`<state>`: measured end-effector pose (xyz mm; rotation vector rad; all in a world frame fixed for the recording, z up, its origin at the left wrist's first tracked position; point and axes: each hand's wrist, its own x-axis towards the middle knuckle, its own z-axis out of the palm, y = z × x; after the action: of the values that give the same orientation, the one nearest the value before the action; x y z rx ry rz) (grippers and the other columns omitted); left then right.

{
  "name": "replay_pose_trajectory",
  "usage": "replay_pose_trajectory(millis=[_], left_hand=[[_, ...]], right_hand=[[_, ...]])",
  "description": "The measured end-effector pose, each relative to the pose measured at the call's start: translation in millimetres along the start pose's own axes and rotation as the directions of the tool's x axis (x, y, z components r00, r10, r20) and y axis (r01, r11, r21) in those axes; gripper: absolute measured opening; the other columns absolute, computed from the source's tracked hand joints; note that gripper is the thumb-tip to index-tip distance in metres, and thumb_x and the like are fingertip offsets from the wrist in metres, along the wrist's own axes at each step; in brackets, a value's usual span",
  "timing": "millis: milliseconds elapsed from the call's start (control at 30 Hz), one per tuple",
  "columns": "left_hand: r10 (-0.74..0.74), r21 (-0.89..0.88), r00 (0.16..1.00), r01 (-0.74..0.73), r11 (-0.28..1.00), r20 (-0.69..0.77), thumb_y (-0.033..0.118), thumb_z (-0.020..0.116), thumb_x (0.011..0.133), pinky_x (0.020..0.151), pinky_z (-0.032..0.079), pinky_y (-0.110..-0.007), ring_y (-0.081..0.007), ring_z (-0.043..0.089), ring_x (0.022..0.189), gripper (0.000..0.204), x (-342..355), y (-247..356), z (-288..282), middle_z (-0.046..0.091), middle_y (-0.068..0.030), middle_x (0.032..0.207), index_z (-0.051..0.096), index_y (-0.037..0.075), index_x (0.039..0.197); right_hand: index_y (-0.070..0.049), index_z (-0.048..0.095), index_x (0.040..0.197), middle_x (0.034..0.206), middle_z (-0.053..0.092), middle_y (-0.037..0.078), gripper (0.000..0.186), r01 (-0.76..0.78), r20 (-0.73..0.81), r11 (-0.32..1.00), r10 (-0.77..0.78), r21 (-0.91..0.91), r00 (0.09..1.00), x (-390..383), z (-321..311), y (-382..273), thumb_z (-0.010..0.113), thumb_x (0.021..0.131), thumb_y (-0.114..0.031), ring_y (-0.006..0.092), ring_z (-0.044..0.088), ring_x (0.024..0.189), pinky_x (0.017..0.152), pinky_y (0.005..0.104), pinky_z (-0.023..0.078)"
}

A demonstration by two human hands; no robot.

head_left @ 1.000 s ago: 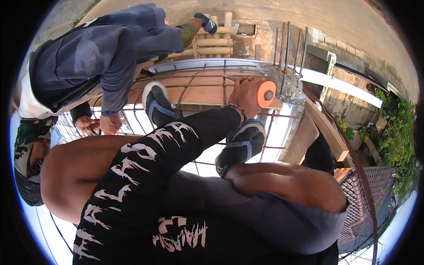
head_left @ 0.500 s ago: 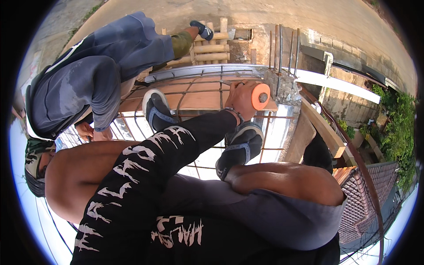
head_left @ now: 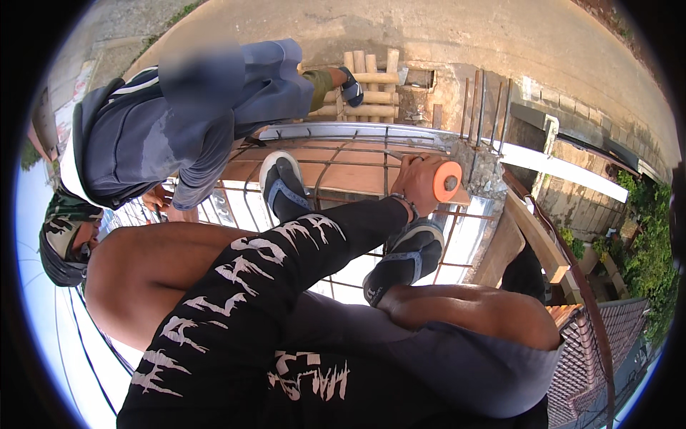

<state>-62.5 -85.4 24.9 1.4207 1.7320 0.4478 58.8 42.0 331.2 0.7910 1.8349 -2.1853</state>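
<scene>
Chisel (head_left: 448, 180), by the look of it: sitting in left hand (head_left: 416, 184) above the bars, just left of a broken concrete post (head_left: 477, 168).

Looking down from height on a brown road (head_left: 486, 43). Sharing the spot with a co-worker (head_left: 157, 136) in a blue-grey sweatshirt, bending in on the left, well apart from the chisel, hands near the bars. Perching over a steel bar grid (head_left: 386, 168), with a reddish board (head_left: 350, 179) lying under its far part. Seeing a timber beam (head_left: 536, 232) slanting away on the right, bamboo poles (head_left: 375, 78) lying crossed down by the road, and upright rods (head_left: 475, 107) sticking out of the post.

Planting left sandal (head_left: 286, 189) and right sandal (head_left: 407, 261) among the bars, left one farther forward. Calling for weight spread over both feet, in my judgement, and for no overreaching.

Having left hand alone in view: wrapping fingers round the chisel shaft, behind the orange guard (head_left: 444, 169). Not seeing right hand, so not telling its state. Wanting a firm, full grip there, probably, with thumb and knuckles tucked behind the guard; risking a drop through the gaps otherwise.

Pointing the narrow end left, near a bar crossing; not being able to tell touching from apart. Showing the rusty head (head_left: 451, 183) facing back, standing proud of the guard.
</scene>
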Motion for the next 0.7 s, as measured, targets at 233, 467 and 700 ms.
replay_pose_trajectory(millis=[233,467,700], left_hand=[[0.019,-0.016,0.998,-0.02,1.0,-0.067,0.019,0.07,0.08,0.101,0.03,-0.046,-0.03,0.056,0.106,0.032,-2,-1,4,0.063,-0.0083,0.108,0.066,0.012,0.111],[0.053,-0.005,0.987,-0.054,0.999,-0.152,0.016,0.068,0.076,0.095,0.03,-0.048,-0.0315,0.053,0.104,0.03,-6,-7,19,0.058,-0.0101,0.104,0.064,0.011,0.105],[-0.017,-0.105,0.999,0.012,0.994,-0.044,0.017,0.069,0.078,0.101,0.031,-0.049,-0.0329,0.053,0.114,0.034,-2,-3,9,0.058,-0.0103,0.11,0.061,0.012,0.111]], right_hand=[[-0.004,0.066,0.115,0.114,0.07,0.016,0.029,-0.02,0.002,0.999,0.02,-0.039,1.0,13,4,-1,0.068,0.086,-0.005,0.0271,0.069,0.105,0.093,0.0304,0.053],[-0.005,0.067,0.113,0.111,0.07,0.015,0.027,-0.104,-0.037,0.994,0.104,-0.017,0.994,11,12,21,0.067,0.086,-0.008,0.0272,0.069,0.103,0.091,0.0312,0.053],[-0.006,0.068,0.111,0.108,0.071,0.014,0.026,-0.12,-0.048,0.992,0.118,-0.041,0.992,16,19,23,0.067,0.086,-0.011,0.0273,0.069,0.101,0.09,0.032,0.053]])
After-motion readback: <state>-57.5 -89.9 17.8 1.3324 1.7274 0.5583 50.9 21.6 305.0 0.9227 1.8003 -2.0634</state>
